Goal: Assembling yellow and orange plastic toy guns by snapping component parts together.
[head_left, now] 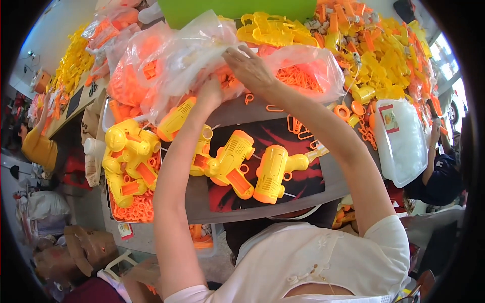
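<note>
A clear plastic bag (187,55) of orange plastic parts lies across the far side of the table. My right hand (248,69) reaches over from the right, its fingers bent together on the bag's film at the opening. Lower and just left of it, my left hand (212,90) goes in at the bag's mouth among orange parts; its fingers are hidden. Nearer me on a dark red-patterned mat (308,184) lie yellow-and-orange toy guns: one (273,174) on the right, another (233,159) left of it. A further yellow piece (176,120) lies beside my left forearm.
At the left, a tray holds yellow toy guns (129,161) above orange rings (135,208). Yellow and orange parts (384,60) are heaped at the far right, near a translucent white tub (401,141). A green bin (242,9) stands behind. Other people sit at both sides.
</note>
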`<state>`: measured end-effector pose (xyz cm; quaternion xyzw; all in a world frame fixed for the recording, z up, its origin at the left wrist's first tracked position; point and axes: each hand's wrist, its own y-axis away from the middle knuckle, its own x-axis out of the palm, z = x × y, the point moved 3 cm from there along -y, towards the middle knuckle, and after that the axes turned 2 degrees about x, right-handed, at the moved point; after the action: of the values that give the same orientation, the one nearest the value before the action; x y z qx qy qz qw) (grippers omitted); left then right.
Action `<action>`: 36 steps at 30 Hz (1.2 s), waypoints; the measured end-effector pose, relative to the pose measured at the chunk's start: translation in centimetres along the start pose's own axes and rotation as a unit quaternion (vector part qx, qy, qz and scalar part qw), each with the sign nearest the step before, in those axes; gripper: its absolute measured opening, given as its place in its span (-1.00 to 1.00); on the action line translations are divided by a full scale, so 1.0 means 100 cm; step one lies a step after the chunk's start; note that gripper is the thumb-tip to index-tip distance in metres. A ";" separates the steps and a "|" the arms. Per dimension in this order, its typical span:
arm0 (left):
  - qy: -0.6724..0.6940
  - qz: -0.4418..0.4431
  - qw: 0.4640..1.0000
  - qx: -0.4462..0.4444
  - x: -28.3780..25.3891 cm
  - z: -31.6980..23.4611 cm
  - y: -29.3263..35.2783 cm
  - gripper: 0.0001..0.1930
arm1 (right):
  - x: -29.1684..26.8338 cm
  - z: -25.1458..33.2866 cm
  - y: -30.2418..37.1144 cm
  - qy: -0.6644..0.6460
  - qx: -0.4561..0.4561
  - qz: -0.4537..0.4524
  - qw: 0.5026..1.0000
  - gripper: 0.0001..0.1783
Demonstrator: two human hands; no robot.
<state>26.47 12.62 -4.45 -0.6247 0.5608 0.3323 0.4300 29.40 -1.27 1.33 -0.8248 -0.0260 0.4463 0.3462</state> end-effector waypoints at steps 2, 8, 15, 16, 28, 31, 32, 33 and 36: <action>-0.183 -0.142 0.973 -0.005 0.016 -0.006 0.000 -0.30 | -0.003 0.003 0.001 0.005 0.004 0.012 1.000 -0.50; 0.044 -0.060 0.994 -0.081 0.034 0.011 -0.027 -0.03 | -0.012 0.001 0.002 -0.034 0.057 0.042 0.997 -0.53; 0.206 0.022 0.975 -0.076 0.038 -0.032 -0.028 -0.16 | -0.004 -0.011 0.022 -0.075 0.080 0.001 0.994 -0.46; 0.122 -0.077 0.988 -0.063 0.051 -0.015 -0.024 -0.11 | -0.006 -0.004 0.017 -0.091 0.072 -0.007 0.993 -0.43; -0.032 -0.081 0.996 -0.016 0.057 -0.046 -0.030 -0.21 | -0.019 -0.002 0.030 -0.092 0.078 0.047 0.992 -0.55; -0.037 -0.043 0.998 -0.013 0.054 -0.040 -0.029 -0.30 | -0.017 0.002 0.030 -0.066 0.070 0.030 0.995 -0.62; -0.035 -0.063 0.997 -0.028 0.061 -0.028 -0.029 -0.35 | -0.017 0.006 0.027 -0.069 0.067 0.026 0.995 -0.62; -0.038 -0.067 0.997 -0.032 0.069 -0.016 -0.029 -0.35 | -0.015 0.011 0.024 -0.090 0.069 0.062 0.992 -0.55; -0.123 -0.203 0.969 0.066 0.068 -0.020 -0.027 -0.47 | -0.016 0.013 0.024 -0.120 0.076 0.096 0.985 -0.52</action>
<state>30.01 7.99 -9.27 -0.6503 0.3858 0.2742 0.5942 26.81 -2.93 0.64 -0.7351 0.0459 0.5742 0.3574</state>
